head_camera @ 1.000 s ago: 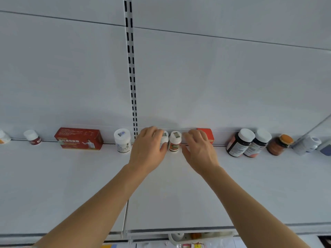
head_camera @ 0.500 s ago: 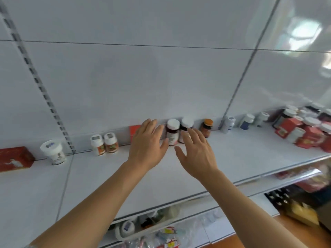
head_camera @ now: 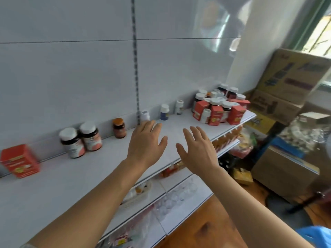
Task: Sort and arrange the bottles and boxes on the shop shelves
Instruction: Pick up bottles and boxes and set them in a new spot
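both hands are out over the shelf (head_camera: 111, 169) with nothing in them: the left hand (head_camera: 146, 145) and the right hand (head_camera: 198, 151) hang palms down, fingers spread apart, near each other, above bare white board. they look to be between jobs, heading toward the crowded right end.

along the back wall the bottles stand spaced out in a row: a red box (head_camera: 19, 161) far left, two white-capped dark bottles (head_camera: 80, 141) touching each other, an amber bottle (head_camera: 119, 127) alone, then three small white bottles (head_camera: 164, 111) set apart. that line looks like the sorted part.

the pile of red boxes and bottles (head_camera: 219, 109) at the right end is packed tight, up against the shelf's corner and front edge, so a careless pull there could tip something off. the wide empty middle gives plenty of room to set things down.
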